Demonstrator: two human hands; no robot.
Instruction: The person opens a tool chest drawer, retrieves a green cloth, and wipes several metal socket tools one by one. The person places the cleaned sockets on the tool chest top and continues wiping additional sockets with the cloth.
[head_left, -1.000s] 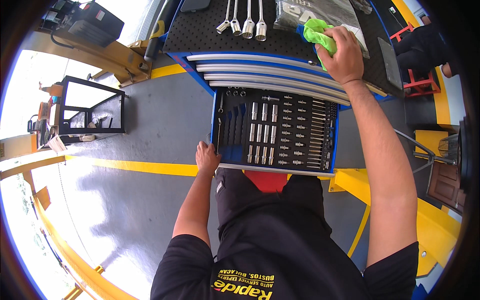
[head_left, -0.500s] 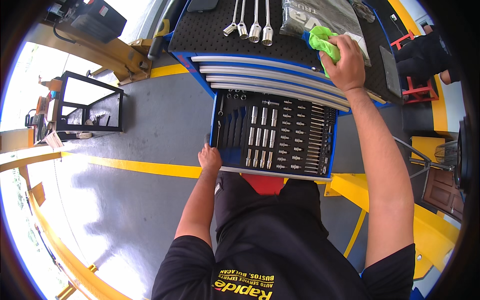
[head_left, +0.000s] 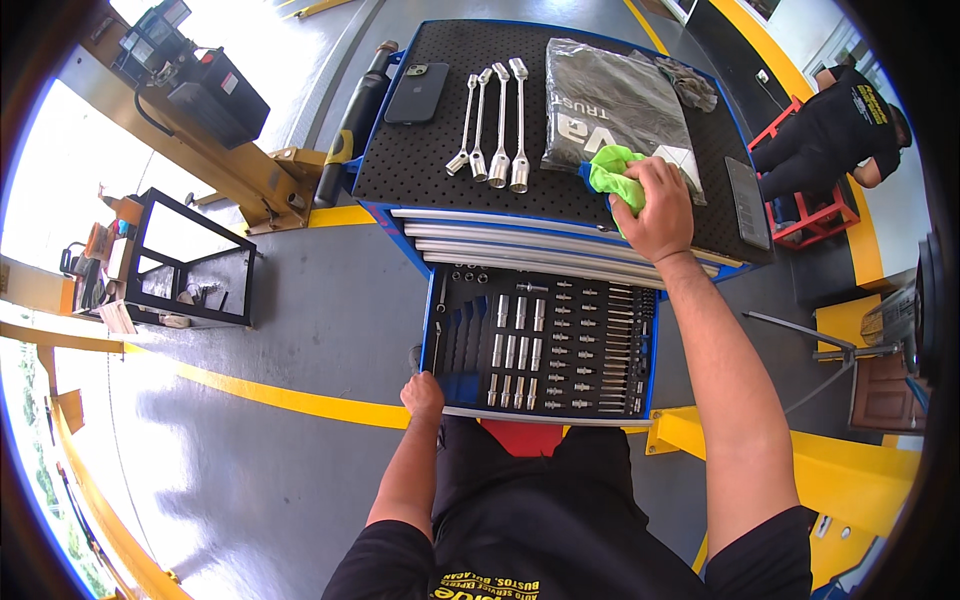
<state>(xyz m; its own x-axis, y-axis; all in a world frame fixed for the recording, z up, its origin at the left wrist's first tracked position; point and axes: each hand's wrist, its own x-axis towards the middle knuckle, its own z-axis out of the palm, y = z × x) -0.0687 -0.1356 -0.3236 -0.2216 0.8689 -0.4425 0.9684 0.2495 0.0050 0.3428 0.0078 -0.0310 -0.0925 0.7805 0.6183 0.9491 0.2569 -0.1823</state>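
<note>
A: Your left hand (head_left: 423,395) is at the left front corner of the open drawer (head_left: 545,418).
B: I can't tell if it pinches the drawer, because your fingertips are hidden.
A: Up on the black top (head_left: 490,45) with little holes, a dark phone (head_left: 416,94) lies near the left side.
B: Next you have four shiny wrenches (head_left: 501,125), side by side.
A: Lower down, rows of shiny sockets (head_left: 523,352) sit in your drawer.
B: Then comes the green cloth (head_left: 612,175), all bunched up, at the near edge of the plastic bag (head_left: 620,90).
A: Your right hand (head_left: 656,205) pinches that cloth with bent fingers.
B: Farthest right, a flat gray thing (head_left: 747,200) lies by the top's edge.
</note>
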